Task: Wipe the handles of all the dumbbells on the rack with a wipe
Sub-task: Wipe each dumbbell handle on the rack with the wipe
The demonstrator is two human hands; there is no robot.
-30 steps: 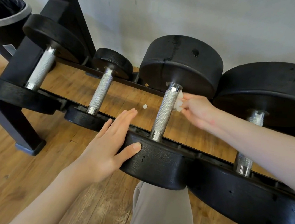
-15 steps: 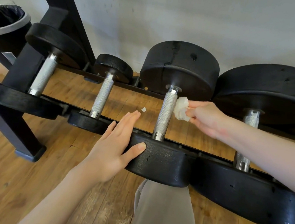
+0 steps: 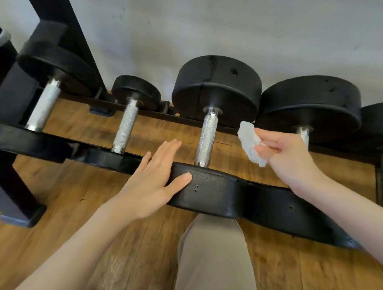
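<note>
Now off the third dumbbell handle (image 3: 206,137): wipe (image 3: 251,142) pinched in right hand (image 3: 288,156) fingers, pulled back toward next handle (image 3: 304,134). Left hand (image 3: 155,176) flat, fingers released, steadying near head (image 3: 206,190).

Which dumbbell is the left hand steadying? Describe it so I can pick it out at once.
Start at the slanted black rack post on the left and count dumbbells rightward: it is the third dumbbell. The left hand rests on its near head. Its left neighbour is the smallest, and the wipe hangs just right of its handle.
</note>
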